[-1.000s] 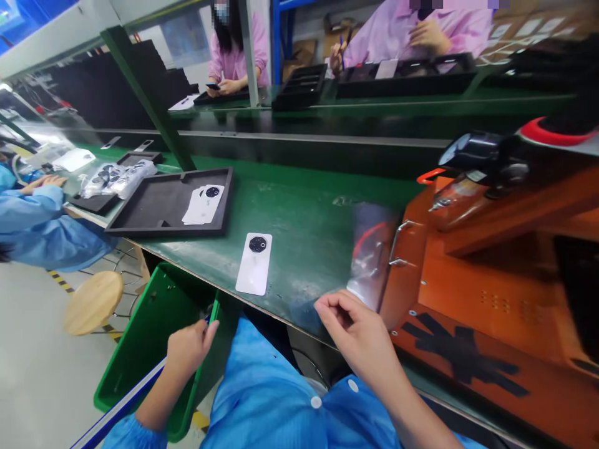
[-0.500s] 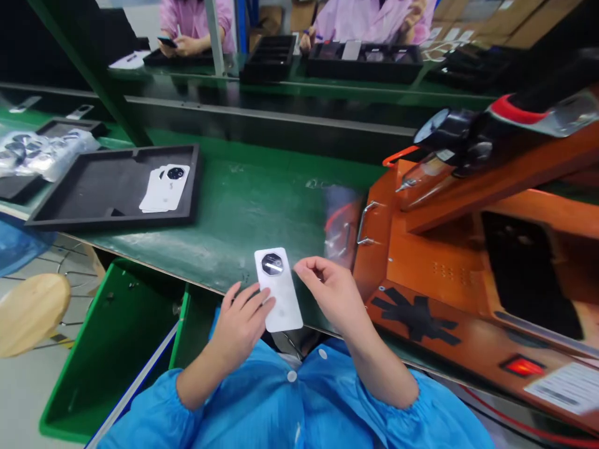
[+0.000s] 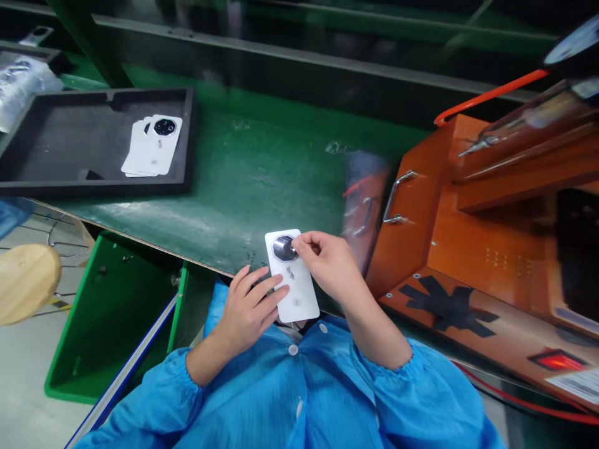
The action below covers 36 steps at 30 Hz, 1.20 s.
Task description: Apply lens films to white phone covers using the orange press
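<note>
A white phone back cover [image 3: 299, 296] with a large dark octagonal camera ring lies near the bench's front edge, its lower end over my lap. My left hand [image 3: 250, 305] holds it by its left side, fingers across the top face and thumb hidden. My right hand [image 3: 327, 259] pinches thumb and forefinger together at the right rim of the camera ring; whatever is between the fingertips is too small to make out. Several similar white covers [image 3: 150, 153] lie overlapped in a black tray [image 3: 60, 134] on the left.
An orange machine [image 3: 421, 218] with a metal handle [image 3: 397, 196] stands on the right of the green bench [image 3: 262, 168]. Below left are a green bin [image 3: 107, 337] and a wooden stool [image 3: 28, 284]. Clear plastic wrapping [image 3: 30, 87] lies at far left.
My right hand has moved left onto the camera ring; before, it was beside the cover. The cover has shifted slightly right with my left hand. My view has tilted down.
</note>
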### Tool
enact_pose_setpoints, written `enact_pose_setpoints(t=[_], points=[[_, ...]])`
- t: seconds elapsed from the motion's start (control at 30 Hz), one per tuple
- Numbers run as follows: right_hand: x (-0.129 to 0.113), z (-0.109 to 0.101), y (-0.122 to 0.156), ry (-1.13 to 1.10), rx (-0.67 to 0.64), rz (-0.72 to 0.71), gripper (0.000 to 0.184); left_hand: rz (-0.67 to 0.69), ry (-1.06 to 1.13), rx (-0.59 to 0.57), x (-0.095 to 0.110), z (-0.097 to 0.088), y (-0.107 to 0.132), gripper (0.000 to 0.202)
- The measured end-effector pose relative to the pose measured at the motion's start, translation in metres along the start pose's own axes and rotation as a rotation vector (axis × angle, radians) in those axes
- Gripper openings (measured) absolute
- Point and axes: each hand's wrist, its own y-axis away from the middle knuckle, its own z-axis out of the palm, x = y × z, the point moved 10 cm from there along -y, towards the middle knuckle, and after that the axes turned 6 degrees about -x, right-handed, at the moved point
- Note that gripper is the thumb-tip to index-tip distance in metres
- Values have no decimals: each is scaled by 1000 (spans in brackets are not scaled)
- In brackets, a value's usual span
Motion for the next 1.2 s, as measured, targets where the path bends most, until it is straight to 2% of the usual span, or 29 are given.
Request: enact_pose_setpoints(t=[0.33,0.67,0.9,1.2], points=[[9,1,-5,62,46,41,28,-4,19,11,0,-1,-1,32],[2,-3,-2,129,75,-9,24,-31,17,-9,-1,-1,-2,35],[-1,-2,-1,153,83,22,22,-15,20,-11,0,-1,-2,31],[-10,-6,6,145,153,-90,22,-26,5,-27,-2,0,-1,32]])
